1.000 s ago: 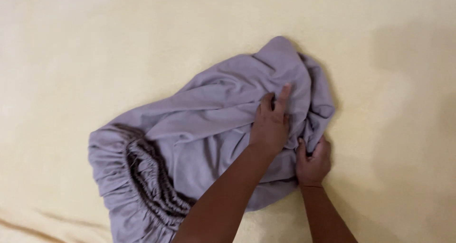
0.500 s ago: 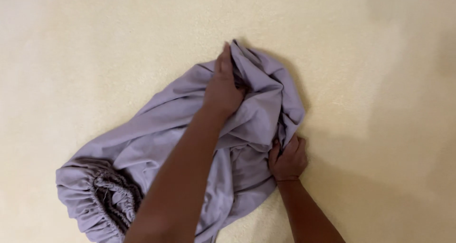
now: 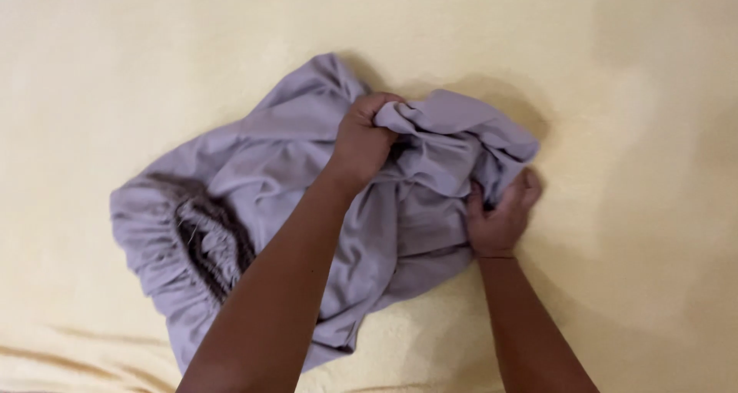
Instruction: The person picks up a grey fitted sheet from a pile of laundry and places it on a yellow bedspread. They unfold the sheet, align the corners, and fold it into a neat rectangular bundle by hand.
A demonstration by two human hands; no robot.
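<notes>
Since the earlier frame, left hand (image 3: 361, 143) now fisted around a fold of the crumpled lilac elasticated fabric sheet (image 3: 254, 178); right hand (image 3: 500, 216) pinches its edge on pale yellow bedcover (image 3: 115, 55).

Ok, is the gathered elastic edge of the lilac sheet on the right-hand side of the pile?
No, the gathered elastic edge sits at the left end of the lilac sheet, while the left hand and right hand grip its right end.

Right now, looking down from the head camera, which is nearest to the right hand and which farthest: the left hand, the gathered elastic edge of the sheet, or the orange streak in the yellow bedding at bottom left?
1. Left hand: up and left of the right hand, gripping the purple fabric.
2. Gathered elastic edge: on the sheet's left side.
3. Orange streak: bottom left corner, on the yellow bedding.
</notes>
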